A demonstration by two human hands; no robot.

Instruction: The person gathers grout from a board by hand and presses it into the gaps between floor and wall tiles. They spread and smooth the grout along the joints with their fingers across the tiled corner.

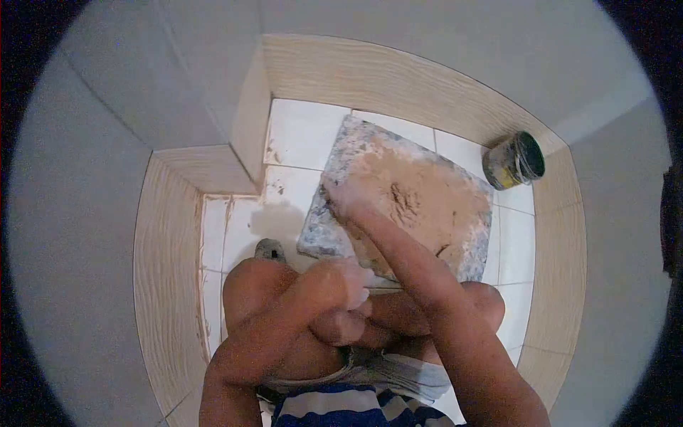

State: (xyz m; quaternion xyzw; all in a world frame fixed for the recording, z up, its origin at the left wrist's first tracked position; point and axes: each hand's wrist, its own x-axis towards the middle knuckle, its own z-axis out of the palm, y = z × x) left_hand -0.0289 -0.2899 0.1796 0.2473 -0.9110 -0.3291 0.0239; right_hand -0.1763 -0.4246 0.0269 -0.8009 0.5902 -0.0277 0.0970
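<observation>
Slab (321, 235): we see 1 speckled grey stone slab, roughly square, lying flat on the floor just in front of our knees, 1 corner pointing away from us.
Paste (434, 203): 1 tan, grainy mound covers most of the slab, dented and furrowed near its middle.
Floor (302, 132): glossy white square tiles with rusty smears along the left joints.
Border (398, 78): pale wood-grain tiles run round the floor as a low raised edge, stepping in at the far-left corner.
Walls (142, 71): plain grey and matt.
Right hand (343, 196): dusted white, fingertips pressed onto the paste at the slab's left edge; we cannot tell whether it holds anything.
Left hand (348, 283): dusted white too, fingers curled in tight over our knees, nothing visible in it.
Can (514, 160): 1 stained round tin tipped on its side at the far-right border, well apart from both hands.
Count: 2 hands, 1 slab, 1 can.
</observation>
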